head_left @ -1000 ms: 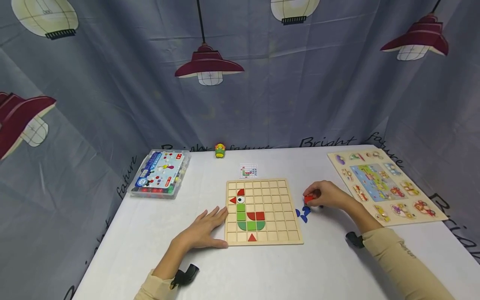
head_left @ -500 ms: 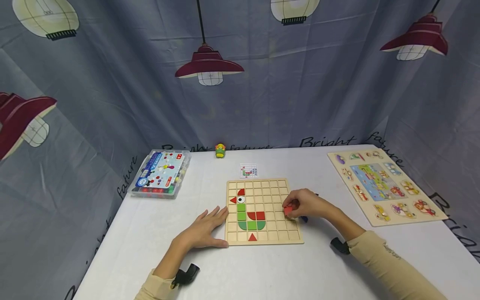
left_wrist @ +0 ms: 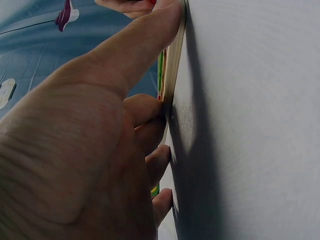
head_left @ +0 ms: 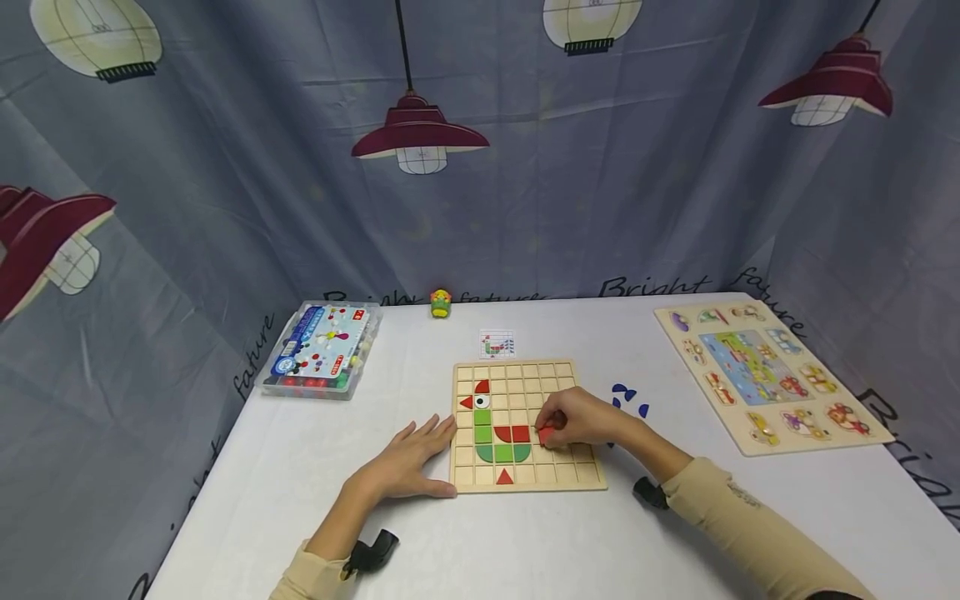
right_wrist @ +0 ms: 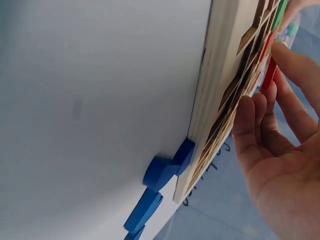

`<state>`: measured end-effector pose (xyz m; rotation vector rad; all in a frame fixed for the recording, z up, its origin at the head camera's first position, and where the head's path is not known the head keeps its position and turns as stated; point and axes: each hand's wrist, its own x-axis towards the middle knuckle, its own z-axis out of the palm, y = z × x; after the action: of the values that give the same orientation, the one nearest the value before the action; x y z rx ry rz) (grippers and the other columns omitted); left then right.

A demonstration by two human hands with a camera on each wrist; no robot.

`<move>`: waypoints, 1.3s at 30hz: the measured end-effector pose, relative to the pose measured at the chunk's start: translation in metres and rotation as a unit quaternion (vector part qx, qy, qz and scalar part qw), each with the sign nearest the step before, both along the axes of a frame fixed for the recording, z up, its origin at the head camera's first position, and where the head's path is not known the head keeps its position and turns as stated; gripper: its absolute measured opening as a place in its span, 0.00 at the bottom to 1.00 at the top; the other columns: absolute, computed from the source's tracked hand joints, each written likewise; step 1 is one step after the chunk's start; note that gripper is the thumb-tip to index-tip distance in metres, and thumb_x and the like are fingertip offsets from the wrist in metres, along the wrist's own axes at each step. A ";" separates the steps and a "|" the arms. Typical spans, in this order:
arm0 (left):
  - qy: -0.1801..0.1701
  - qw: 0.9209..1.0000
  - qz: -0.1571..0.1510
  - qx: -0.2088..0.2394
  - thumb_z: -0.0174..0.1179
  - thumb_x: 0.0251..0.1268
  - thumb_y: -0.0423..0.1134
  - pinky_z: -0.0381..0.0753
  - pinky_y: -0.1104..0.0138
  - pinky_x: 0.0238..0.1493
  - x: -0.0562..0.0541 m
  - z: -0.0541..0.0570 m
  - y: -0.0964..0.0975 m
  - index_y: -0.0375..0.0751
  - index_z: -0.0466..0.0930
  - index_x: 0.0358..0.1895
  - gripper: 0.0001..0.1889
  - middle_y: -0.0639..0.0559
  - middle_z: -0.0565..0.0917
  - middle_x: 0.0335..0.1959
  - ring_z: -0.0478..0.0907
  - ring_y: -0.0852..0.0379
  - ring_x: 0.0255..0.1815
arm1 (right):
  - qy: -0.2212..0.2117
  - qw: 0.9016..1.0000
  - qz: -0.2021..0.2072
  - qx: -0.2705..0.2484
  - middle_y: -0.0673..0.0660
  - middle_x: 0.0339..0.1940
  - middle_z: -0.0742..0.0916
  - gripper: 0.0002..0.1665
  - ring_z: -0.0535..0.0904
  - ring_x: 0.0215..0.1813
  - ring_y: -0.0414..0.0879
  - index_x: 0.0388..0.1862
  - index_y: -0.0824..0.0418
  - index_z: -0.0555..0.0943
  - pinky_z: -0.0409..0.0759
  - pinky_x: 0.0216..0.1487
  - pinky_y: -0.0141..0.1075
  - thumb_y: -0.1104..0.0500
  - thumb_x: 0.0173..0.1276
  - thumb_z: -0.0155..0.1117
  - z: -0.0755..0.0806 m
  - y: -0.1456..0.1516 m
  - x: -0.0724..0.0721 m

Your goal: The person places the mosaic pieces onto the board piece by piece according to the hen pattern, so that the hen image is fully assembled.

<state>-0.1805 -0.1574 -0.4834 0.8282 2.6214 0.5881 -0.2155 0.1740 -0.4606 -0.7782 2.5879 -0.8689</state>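
A wooden grid board lies on the table, with red and green pieces and an eye piece set in its squares as a bird shape. My right hand is over the board's middle and pinches a red block, just right of the red square. The right wrist view shows this red block between thumb and fingers, close over the grid. My left hand lies with fingers spread along the board's left edge; in the left wrist view its thumb and fingertips are at the board's side.
Several blue pieces lie right of the board. A small pattern card is behind it, with a toy figure farther back. A clear plastic case stands at left, and a wooden picture puzzle at right.
My right hand has carried the red block leftward from beside the blue pieces to the board's middle, uncovering blue pieces. My left hand has stayed at the board's edge.
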 end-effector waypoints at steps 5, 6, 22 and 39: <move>-0.002 1.000 0.000 -0.004 0.67 0.51 0.64 0.43 0.46 0.79 0.001 -0.002 0.000 0.44 0.53 0.77 0.53 0.51 0.55 0.79 0.46 0.48 0.81 | 0.001 1.000 -0.006 0.010 0.47 0.30 0.85 0.12 0.74 0.31 0.38 0.36 0.56 0.87 0.75 0.32 0.26 0.61 0.50 0.78 -0.004 -0.005 -0.003; -0.002 1.000 0.000 -0.004 0.67 0.51 0.64 0.44 0.46 0.79 0.001 -0.002 0.000 0.44 0.53 0.77 0.53 0.51 0.55 0.79 0.46 0.48 0.81 | 0.001 1.000 -0.007 0.011 0.47 0.29 0.85 0.12 0.74 0.31 0.38 0.35 0.56 0.87 0.75 0.32 0.26 0.61 0.50 0.78 -0.005 -0.006 -0.004; 0.001 1.000 -0.003 -0.010 0.67 0.51 0.65 0.43 0.46 0.79 0.001 -0.001 0.001 0.44 0.52 0.77 0.54 0.52 0.54 0.79 0.46 0.48 0.81 | -0.012 1.000 -0.006 0.017 0.47 0.25 0.85 0.12 0.74 0.30 0.38 0.31 0.56 0.87 0.75 0.31 0.27 0.61 0.47 0.80 -0.003 -0.013 -0.012; 0.005 1.000 -0.006 -0.006 0.66 0.52 0.65 0.43 0.46 0.79 -0.002 -0.002 0.000 0.43 0.53 0.77 0.53 0.50 0.54 0.80 0.46 0.47 0.81 | -0.007 1.000 -0.017 0.004 0.47 0.28 0.86 0.14 0.76 0.32 0.39 0.34 0.56 0.87 0.78 0.33 0.28 0.60 0.47 0.80 0.000 -0.014 -0.012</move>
<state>-0.1823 -0.1579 -0.4851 0.8436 2.6245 0.5659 -0.2278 0.1599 -0.4609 -0.7254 2.5971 -0.8690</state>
